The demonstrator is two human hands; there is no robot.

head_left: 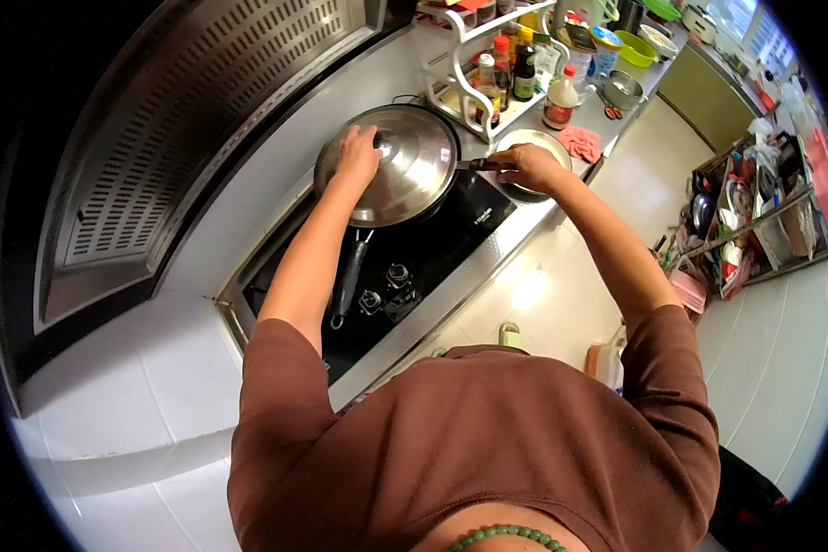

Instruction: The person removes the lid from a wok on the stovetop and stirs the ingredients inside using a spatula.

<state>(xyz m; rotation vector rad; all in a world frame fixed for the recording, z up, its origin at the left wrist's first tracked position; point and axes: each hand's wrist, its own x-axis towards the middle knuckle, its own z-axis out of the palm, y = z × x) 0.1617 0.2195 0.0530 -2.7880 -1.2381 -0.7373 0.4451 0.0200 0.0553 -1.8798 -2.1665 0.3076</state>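
Note:
A large domed metal lid (pixel 412 184) covers a dark-rimmed pan (pixel 455 138) on the black glass stove top. At the lid's top, my left hand (pixel 359 156) has its fingers closed about the knob (pixel 383 145), which they partly hide. My right hand (pixel 532 168) is wrapped round a short dark handle (pixel 476 166) at the pan's right side. Beneath that hand lies a pale round plate (pixel 545 140), partly covered by it. A long black handle (pixel 350 276) with a ring at its end sticks out from the pan toward me.
Stove knobs (pixel 397 274) stand near the front. A white rack (pixel 465 74) with sauce bottles is behind the plate, and a red-capped bottle (pixel 559 99) beside it. Further right are a pink cloth (pixel 580 143), scissors (pixel 612 110) and a metal bowl (pixel 623 89). The range hood (pixel 184 120) overhangs the left.

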